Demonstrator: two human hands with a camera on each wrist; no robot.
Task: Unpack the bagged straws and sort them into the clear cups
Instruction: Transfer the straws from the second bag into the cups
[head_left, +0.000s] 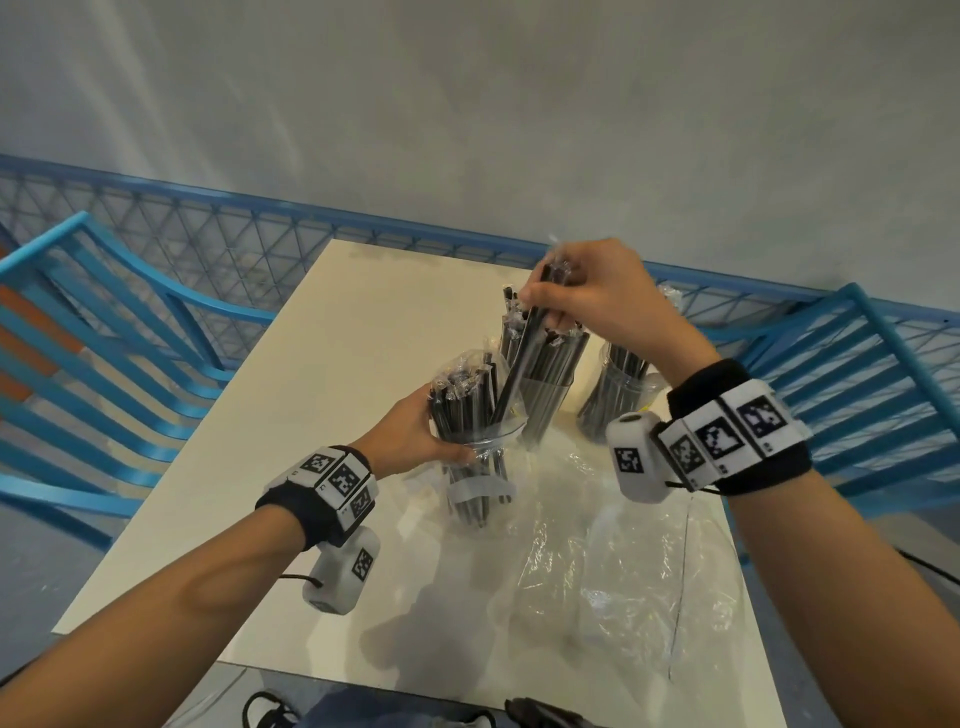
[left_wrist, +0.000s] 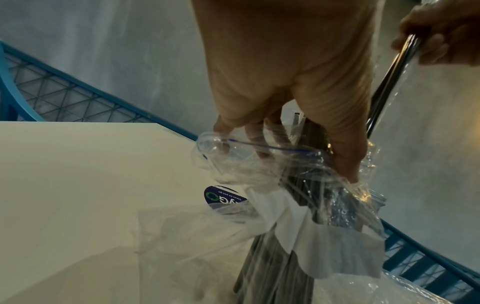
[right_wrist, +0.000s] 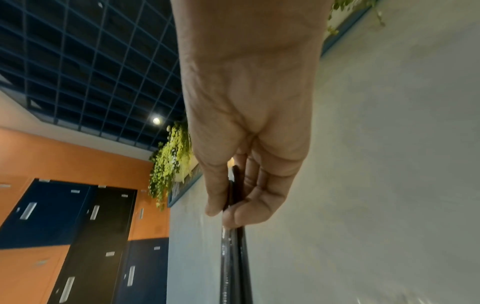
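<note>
With the left hand (head_left: 410, 434) gripping the near cup (head_left: 480, 467) steady, the right hand (head_left: 587, 296), pinching a few wrapped straws (head_left: 519, 358), should guide their lower ends straight into it.
</note>
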